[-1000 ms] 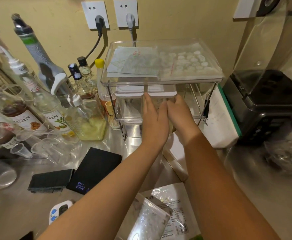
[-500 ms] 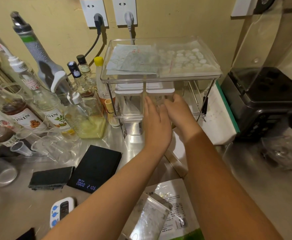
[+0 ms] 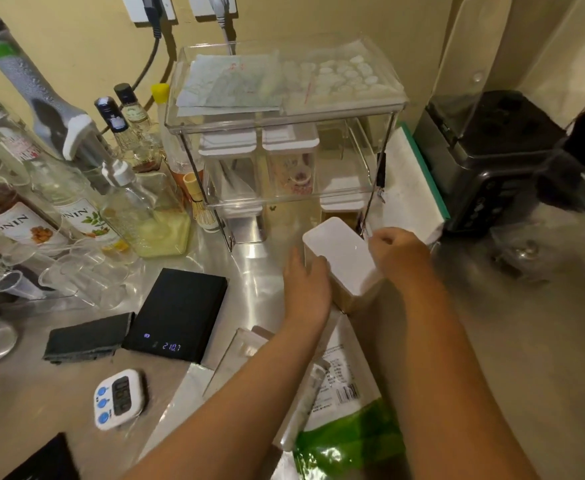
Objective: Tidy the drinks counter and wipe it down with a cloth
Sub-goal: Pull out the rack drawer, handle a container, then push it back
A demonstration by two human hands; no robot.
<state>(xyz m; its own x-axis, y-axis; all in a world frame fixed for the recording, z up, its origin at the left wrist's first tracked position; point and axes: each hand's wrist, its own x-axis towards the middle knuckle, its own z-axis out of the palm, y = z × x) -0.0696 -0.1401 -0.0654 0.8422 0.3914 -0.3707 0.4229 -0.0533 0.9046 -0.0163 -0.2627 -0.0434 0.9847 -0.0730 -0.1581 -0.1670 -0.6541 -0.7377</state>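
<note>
While we clear the rack: we judge this to be the tidying step. No cloth is in either hand, so the wiping is not yet begun.
Grip: our left hand wraps the left long side of the box, thumb up at the lid edge. Our right hand curls its fingers on the far right edge. Both are clamped on it, with the box between them.
Box place: it is just in front of the rack's lower shelf, over the counter. We cannot tell whether it rests there or is lifted.
Box facing: the white lid faces up, and tan contents show below it on the near side.
Long axis: it runs from the rack end, beyond the grip, back toward us and a little to our right.
Around the grip: the scale lies to the left and a dark pad farther left. The packets lie nearer us, under our forearms.
Next move: we think the box needs a free spot away from the rack. It should be carried level, lid up, and clear of the packets. The floor under the rack can then be wiped.
</note>
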